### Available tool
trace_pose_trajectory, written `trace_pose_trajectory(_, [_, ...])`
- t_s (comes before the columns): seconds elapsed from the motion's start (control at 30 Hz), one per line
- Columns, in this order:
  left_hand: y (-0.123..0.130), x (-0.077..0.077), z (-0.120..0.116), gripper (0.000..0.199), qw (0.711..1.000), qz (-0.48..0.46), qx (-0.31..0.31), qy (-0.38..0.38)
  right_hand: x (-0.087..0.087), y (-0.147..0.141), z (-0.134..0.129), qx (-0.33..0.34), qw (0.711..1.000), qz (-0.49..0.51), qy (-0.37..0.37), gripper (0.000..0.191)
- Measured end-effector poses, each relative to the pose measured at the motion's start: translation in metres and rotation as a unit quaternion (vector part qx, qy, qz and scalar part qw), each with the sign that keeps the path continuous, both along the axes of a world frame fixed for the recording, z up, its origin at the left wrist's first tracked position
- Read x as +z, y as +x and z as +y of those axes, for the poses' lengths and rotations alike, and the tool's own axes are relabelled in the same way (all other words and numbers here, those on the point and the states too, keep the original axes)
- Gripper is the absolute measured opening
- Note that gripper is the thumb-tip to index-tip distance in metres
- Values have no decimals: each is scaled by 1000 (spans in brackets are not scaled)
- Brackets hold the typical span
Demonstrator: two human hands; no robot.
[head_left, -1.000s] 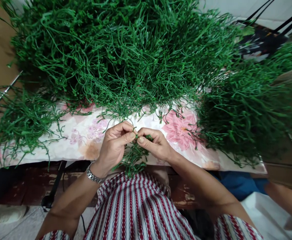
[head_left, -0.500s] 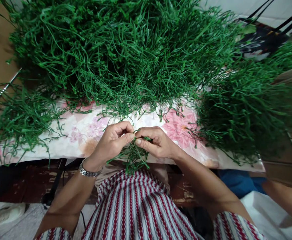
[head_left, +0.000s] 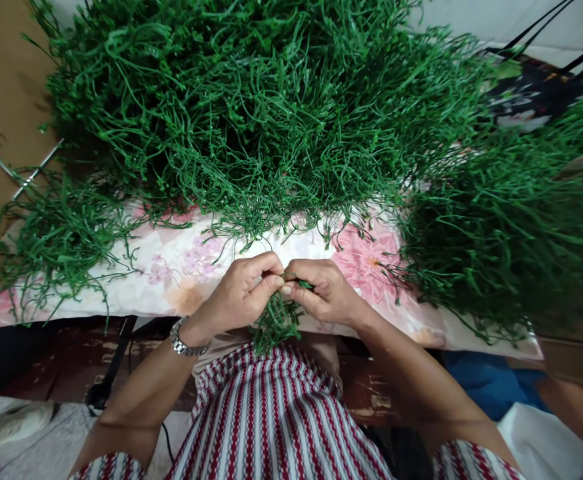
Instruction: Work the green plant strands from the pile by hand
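Over the near edge of the cloth, my left hand (head_left: pixel 252 288) and my right hand (head_left: pixel 325 288) meet, thumbs and forefingers pinched at nearly one spot. Between them they hold a small bunch of green plastic-looking plant stems (head_left: pixel 275 327), thin and curly, which hangs down in front of my striped top. Exactly what sits between the fingertips is hidden. A metal watch is on my left wrist. Just beyond my hands rises a large heap of the same green stems (head_left: pixel 271 113), with little nubs at the tips.
A smaller pile of stems (head_left: pixel 66 240) lies at left, a denser one (head_left: pixel 491 240) at right. Under them is a floral cloth (head_left: pixel 181 287). Cardboard (head_left: pixel 6 87) stands at left. A dark floral bag (head_left: pixel 521 93) is at back right. Another person's leg (head_left: pixel 571 407) shows at lower right.
My hands have come slightly nearer to me and to the right in view, still pinching the bunch. The whole scene has shifted a little rightward as the camera moved.
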State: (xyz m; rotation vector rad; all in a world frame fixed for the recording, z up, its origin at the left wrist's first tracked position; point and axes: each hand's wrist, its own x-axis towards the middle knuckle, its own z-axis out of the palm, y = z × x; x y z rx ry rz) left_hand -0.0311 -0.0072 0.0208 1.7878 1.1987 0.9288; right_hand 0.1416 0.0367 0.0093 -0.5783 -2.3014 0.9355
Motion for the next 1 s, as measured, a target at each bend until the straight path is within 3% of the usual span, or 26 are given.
trace_pose_trajectory(0.13, [-4, 4, -2, 17, 992, 75, -96, 44, 4, 9, 3, 84, 988, -77, 105, 16])
trace_pose_trajectory(0.3, [-3, 1, -6, 19, 987, 90, -132, 27, 13, 15, 3, 131, 970, -148, 143, 13])
trace_pose_trajectory(0.43, [-2, 4, -2, 18, 987, 44, -150, -22, 16, 11, 2, 143, 968, -129, 161, 11])
trace_pose_trajectory(0.6, [-11, 7, -7, 15, 989, -77, -109, -69, 12, 22, 6, 37, 988, 21, 147, 19])
trace_pose_trajectory(0.73, [-18, 3, -15, 16, 976, -186, -35, -108, 17, 44, 14, -174, 973, 91, 126, 16])
trace_pose_trajectory(0.87, [-6, -1, -5, 14, 975, -191, 35, -107, 20, 37, 13, -93, 991, 5, 92, 14])
trace_pose_trajectory(1.0, [4, -4, 6, 11, 979, -185, 68, -48, 9, 19, 4, -110, 993, 35, -32, 20])
